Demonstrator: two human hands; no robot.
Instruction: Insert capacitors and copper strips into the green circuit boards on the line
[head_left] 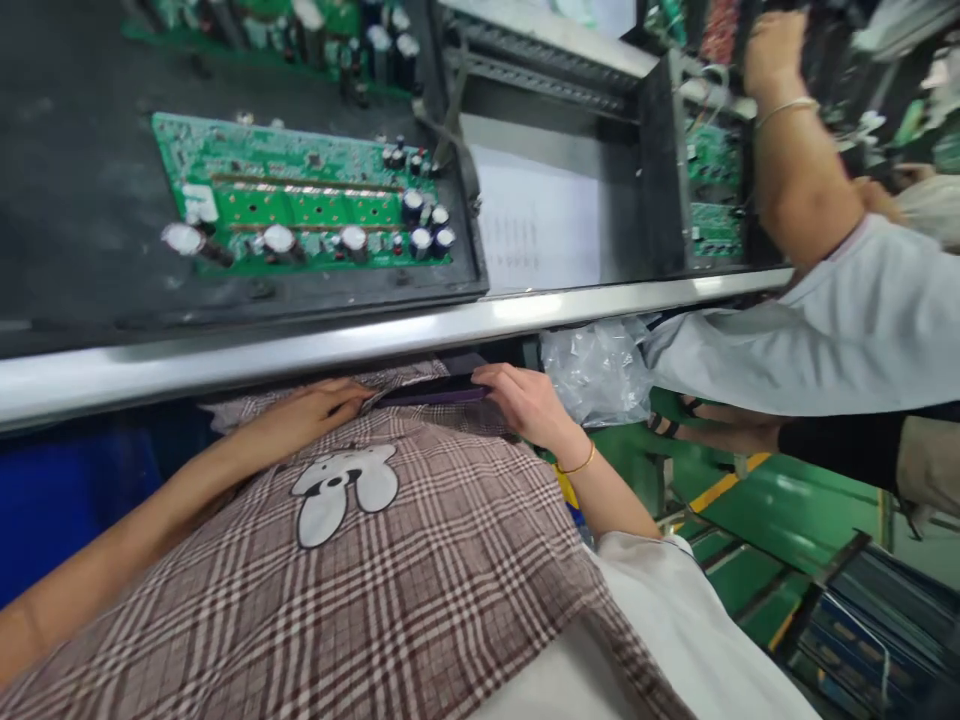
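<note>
Apron drapes the person's front beside the metal rail. The right hand is clamped on a dark item at its upper folds; the left hand touches nearby cloth, its grip unclear. Beyond the rail lies a circuit board.

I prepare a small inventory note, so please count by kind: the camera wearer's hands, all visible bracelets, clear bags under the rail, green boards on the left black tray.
Left hand, right hand: 2
Yellow bracelet, silver bracelet: 2
Clear bag: 1
Full green board, cut-off green board: 2
Total: 7
</note>
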